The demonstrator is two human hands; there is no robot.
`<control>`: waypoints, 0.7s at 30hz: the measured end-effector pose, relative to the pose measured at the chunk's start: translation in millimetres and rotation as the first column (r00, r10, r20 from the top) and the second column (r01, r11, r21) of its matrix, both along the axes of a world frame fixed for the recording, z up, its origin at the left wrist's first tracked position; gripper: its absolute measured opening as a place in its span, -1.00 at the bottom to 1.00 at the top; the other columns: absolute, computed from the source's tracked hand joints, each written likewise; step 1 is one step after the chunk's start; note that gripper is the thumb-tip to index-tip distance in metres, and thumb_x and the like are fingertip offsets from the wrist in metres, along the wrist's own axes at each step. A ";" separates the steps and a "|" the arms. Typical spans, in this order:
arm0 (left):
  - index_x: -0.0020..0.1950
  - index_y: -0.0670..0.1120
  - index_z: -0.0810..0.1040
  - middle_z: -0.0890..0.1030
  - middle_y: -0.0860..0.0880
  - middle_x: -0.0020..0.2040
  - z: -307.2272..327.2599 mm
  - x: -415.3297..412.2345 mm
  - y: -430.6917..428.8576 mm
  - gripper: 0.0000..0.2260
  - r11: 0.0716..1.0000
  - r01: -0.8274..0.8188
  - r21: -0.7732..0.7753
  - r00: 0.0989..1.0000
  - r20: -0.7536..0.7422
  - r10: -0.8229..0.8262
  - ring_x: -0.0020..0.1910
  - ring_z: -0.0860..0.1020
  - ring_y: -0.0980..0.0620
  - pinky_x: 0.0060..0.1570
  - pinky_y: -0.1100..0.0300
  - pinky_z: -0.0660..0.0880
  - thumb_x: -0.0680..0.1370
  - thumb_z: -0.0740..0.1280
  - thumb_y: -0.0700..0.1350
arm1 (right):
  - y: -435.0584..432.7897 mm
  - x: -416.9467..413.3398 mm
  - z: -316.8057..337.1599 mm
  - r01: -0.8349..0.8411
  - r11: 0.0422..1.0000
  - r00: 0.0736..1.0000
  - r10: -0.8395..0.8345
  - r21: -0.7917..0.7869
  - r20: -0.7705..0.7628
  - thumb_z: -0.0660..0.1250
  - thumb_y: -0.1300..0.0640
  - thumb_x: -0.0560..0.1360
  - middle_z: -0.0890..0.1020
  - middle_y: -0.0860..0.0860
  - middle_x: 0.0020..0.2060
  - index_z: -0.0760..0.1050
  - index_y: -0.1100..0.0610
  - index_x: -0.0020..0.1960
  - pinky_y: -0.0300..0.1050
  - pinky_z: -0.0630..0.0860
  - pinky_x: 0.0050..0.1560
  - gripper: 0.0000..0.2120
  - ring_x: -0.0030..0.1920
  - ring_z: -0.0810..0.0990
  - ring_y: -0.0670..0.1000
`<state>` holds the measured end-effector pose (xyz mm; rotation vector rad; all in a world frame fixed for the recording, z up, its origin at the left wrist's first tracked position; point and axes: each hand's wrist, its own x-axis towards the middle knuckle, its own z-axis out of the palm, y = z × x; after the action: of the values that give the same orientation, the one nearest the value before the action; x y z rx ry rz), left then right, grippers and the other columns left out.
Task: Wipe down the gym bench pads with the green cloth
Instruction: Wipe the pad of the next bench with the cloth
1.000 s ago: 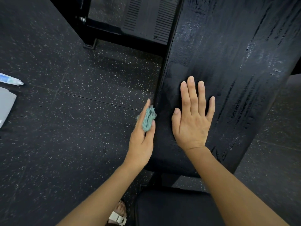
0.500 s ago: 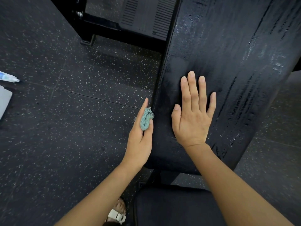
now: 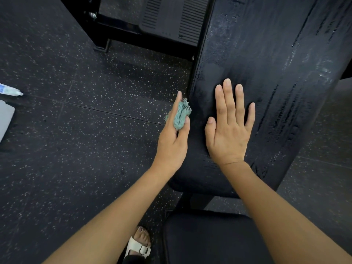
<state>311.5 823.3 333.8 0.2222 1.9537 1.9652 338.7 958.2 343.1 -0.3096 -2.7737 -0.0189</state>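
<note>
The floor [image 3: 76,149] is dark rubber tile flecked with pale specks, with thin seams between the tiles. A long black back pad [image 3: 266,54] runs up the right side of the view, its vinyl streaked with wet smears and pale droplets, heaviest toward the right edge. The right hand [image 3: 228,134] lies flat on the lower part of this pad, palm down, fingers straight and slightly apart.

The left hand [image 3: 171,145] is at the pad's left edge. Its thumb and fingers pinch the green cloth [image 3: 180,116], bunched into a small wad that touches the side of the pad.

Below, a second black pad, the seat pad [image 3: 209,241], sits nearest the person, with a gap and a dark support between the two. A foot in a white sandal [image 3: 138,246] stands on the floor beside it. At the top, a black metal frame [image 3: 118,33] and a ribbed black plate [image 3: 171,16] stand on the floor. At the far left edge lie a small white-tipped tube [image 3: 10,91] and a flat grey object [image 3: 5,119], well apart from the pads.
</note>
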 end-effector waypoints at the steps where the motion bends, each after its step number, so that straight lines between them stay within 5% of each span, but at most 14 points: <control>1: 0.54 0.22 0.03 0.14 0.45 0.44 -2.9 5.5 -3.5 -0.51 1.000 0.009 -0.009 1.000 0.003 -0.009 0.47 0.12 0.46 0.40 0.49 0.07 0.70 0.11 -0.15 | -0.2 0.1 -0.1 -0.001 1.000 1.000 0.001 -0.007 0.004 0.00 0.05 0.60 0.13 -0.02 0.57 0.04 0.06 0.58 0.21 -0.02 0.53 -0.44 0.57 0.05 0.05; 16: 0.50 0.25 0.09 0.17 0.41 0.48 -33.5 58.5 -32.0 -0.52 1.000 0.023 -0.010 0.997 0.080 -0.022 0.50 0.12 0.40 0.45 0.43 0.07 0.68 0.13 -0.14 | -18.3 19.5 -11.8 0.048 0.997 0.999 -0.049 -0.068 -0.012 -0.04 0.04 0.63 0.12 0.01 0.57 0.05 0.10 0.59 0.17 -0.08 0.54 -0.47 0.57 0.02 0.06; 21: 0.50 0.26 0.10 0.19 0.38 0.50 -38.8 66.8 -37.0 -0.53 1.000 0.022 -0.013 0.994 0.110 -0.021 0.51 0.14 0.36 0.52 0.31 0.08 0.63 0.13 -0.04 | -35.6 82.4 -44.3 0.022 0.996 0.998 -0.016 -0.092 0.064 -0.03 0.03 0.63 -0.07 -0.08 0.58 -0.08 0.04 0.60 0.14 -0.10 0.55 -0.44 0.58 -0.07 0.01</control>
<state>378.3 786.2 295.0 0.1275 1.8870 1.9076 421.0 922.6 298.7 -0.3656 -2.8397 0.0967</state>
